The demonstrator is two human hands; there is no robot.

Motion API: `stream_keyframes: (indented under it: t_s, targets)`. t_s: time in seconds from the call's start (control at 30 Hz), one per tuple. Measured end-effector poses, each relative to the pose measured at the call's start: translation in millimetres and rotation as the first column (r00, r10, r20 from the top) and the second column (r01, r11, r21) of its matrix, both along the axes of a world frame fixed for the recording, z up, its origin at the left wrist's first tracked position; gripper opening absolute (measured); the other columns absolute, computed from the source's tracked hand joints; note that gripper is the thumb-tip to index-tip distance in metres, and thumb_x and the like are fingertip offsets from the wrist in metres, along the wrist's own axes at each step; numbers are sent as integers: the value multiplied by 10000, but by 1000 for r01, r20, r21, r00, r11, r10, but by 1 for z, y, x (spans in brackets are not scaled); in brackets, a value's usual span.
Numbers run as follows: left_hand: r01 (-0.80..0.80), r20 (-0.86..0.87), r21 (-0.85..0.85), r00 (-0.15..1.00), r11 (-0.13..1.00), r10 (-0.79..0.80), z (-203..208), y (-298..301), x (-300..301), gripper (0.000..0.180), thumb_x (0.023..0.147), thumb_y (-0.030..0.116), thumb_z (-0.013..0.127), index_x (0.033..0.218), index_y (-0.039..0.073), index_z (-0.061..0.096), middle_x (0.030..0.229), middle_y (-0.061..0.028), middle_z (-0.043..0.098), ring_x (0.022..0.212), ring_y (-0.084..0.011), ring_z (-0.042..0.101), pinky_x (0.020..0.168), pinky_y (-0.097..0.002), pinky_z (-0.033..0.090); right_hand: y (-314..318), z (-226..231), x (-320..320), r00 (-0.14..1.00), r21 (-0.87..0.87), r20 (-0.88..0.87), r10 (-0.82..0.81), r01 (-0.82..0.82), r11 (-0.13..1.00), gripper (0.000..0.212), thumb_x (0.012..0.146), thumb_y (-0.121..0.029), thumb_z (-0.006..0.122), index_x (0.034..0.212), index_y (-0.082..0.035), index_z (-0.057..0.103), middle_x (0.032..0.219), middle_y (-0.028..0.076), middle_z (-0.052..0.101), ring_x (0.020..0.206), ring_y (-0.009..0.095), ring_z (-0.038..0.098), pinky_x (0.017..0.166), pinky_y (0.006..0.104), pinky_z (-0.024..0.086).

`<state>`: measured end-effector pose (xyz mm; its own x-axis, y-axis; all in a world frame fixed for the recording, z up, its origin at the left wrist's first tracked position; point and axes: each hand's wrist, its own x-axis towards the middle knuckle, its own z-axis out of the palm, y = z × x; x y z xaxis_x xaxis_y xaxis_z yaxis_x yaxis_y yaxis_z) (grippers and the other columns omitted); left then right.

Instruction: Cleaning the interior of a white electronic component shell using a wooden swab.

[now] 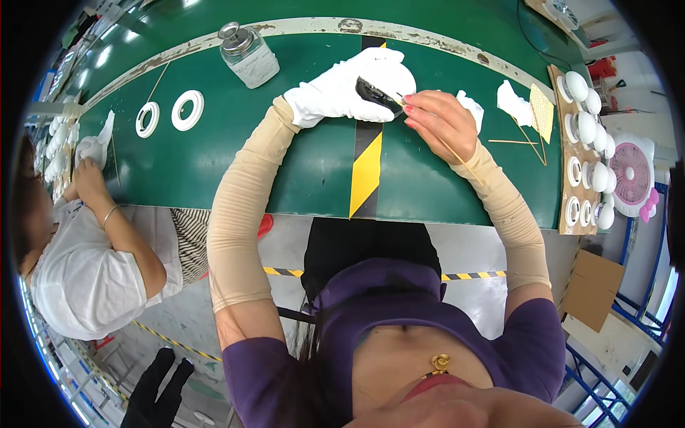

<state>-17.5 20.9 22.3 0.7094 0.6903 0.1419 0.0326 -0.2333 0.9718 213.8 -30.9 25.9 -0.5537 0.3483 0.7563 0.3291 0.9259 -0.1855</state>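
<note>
My left hand (332, 89), in a white glove, is closed around a white rounded piece (396, 73) with a glossy black part (372, 96) facing me. The bare fingers of my right hand (444, 123) pinch a thin wooden stick (457, 155), whose back end slants down toward my wrist. Its front tip reaches the edge of the black part; whether it touches is too small to tell. Both hands meet above the green table (285, 171). A crumpled white cloth (471, 108) lies just behind my right hand.
A glass bottle (250, 60) with a metal top stands at the far left, near two white rings (188, 110). At right are a white cloth (512, 103), a yellow pad (541, 114), loose sticks (510, 141) and a board (562, 182) bearing several white domes. A co-worker (100, 264) sits left.
</note>
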Motion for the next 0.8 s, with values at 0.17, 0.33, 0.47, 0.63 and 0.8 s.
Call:
stream_keyframes:
  t_s: [0.17, 0.33, 0.47, 0.63, 0.8]
  targets:
    - [-14, 1, 97, 1000, 995, 14, -2, 2, 0, 849, 692, 152, 862, 1408, 119, 405, 1234, -54, 585, 1146, -164, 531, 1023, -326, 414, 0, -3, 1, 1000, 46, 19, -1, 0, 999, 347, 679, 64, 778, 1001, 44, 652, 1046, 166, 679, 900, 320, 666, 758, 365, 553]
    - [21, 38, 74, 999, 997, -24, -2, 2, 1, 840, 698, 164, 857, 1404, 105, 406, 1235, -58, 588, 1145, -164, 533, 1033, -320, 402, 3, -2, -3, 998, 82, 8, -57, 56, 995, 325, 668, 84, 776, 963, 44, 644, 1044, 157, 679, 923, 320, 661, 778, 382, 564]
    - [38, 56, 28, 998, 999, -39, -5, 3, 0, 833, 702, 169, 853, 1401, 99, 406, 1240, -59, 587, 1152, -162, 532, 1041, -322, 394, 5, -1, -6, 998, 93, 19, -57, 55, 994, 299, 673, 76, 772, 941, 41, 643, 1041, 153, 676, 934, 325, 656, 786, 390, 570]
    - [17, 14, 71, 1000, 997, -18, -2, 2, 0, 824, 705, 174, 845, 1400, 103, 407, 1260, -61, 577, 1169, -172, 527, 1044, -331, 393, 1, 4, -17, 993, 101, 18, -116, 113, 988, 249, 684, 60, 746, 907, 45, 636, 1007, 154, 661, 902, 339, 644, 790, 406, 569]
    - [11, 27, 38, 1000, 999, -12, -3, 2, -1, 827, 701, 177, 847, 1400, 120, 409, 1262, -57, 567, 1175, -179, 523, 1041, -332, 395, 2, 16, -7, 998, -37, 20, -61, 62, 997, 139, 762, 24, 641, 899, 47, 628, 936, 162, 621, 820, 331, 614, 816, 450, 556]
